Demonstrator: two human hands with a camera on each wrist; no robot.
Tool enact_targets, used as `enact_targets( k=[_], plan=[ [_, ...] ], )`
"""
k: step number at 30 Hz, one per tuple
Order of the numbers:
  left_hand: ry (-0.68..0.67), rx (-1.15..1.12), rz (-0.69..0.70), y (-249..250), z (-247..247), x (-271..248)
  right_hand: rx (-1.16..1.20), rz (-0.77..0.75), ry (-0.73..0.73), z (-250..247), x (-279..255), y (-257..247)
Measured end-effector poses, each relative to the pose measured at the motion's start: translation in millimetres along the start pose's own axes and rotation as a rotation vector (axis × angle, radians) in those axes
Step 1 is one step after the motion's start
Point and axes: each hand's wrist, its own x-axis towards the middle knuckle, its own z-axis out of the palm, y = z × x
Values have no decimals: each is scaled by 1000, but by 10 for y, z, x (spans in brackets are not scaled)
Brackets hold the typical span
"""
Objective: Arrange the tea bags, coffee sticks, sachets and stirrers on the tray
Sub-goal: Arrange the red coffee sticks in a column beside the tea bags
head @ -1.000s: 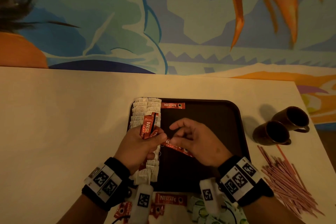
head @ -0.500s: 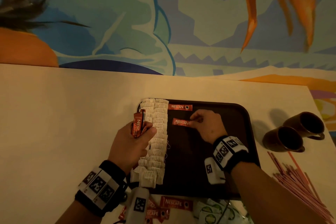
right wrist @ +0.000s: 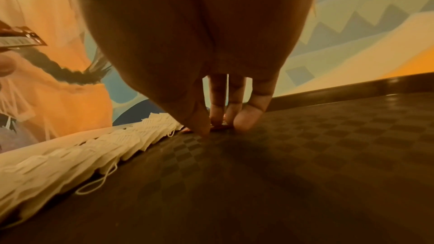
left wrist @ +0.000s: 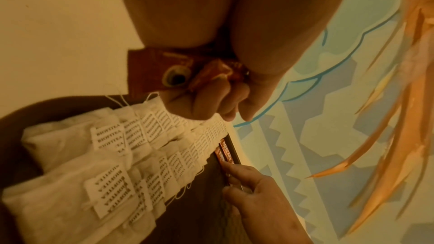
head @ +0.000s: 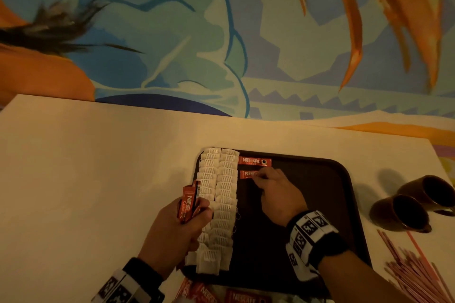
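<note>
1. Gripping a bunch of red foil coffee sticks point(head: 188, 203) reading "NESCAFE CLASSIC", left hand point(head: 176, 231) has fingers curled tight round them, lower centre of head view, over the tray's point(head: 330, 179) left edge.
2. Right hand point(head: 277, 193) w/ straightish fingers point(right wrist: 252, 110) pressing a 2nd stick point(head: 247, 174) flat on the tray, just below the placed stick point(head: 254, 161), same label.
3. Tea bags point(head: 218, 204): white papery, tags "RIOTTEA", two overlapping columns at the tray's left.
4. Tray dark, checker-textured, rounded corners, on a pale table point(head: 98, 167).
5. Thin pink stirrers point(head: 416, 270) lower right.
</note>
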Motion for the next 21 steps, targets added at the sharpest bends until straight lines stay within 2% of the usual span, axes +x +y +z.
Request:
enact_targets(
  k=[15, 19, 21],
  plan=[
    [-54, -57, -53, -37, -81, -52, 34, 32, 31, -29, 131, -114],
    [-136, -143, -133, 49, -26, -60, 151, 25, 162, -201, -28, -253],
    [-204, -193, -174, 117, 28, -66, 304, -20, 177, -310, -176, -376]
  ],
)
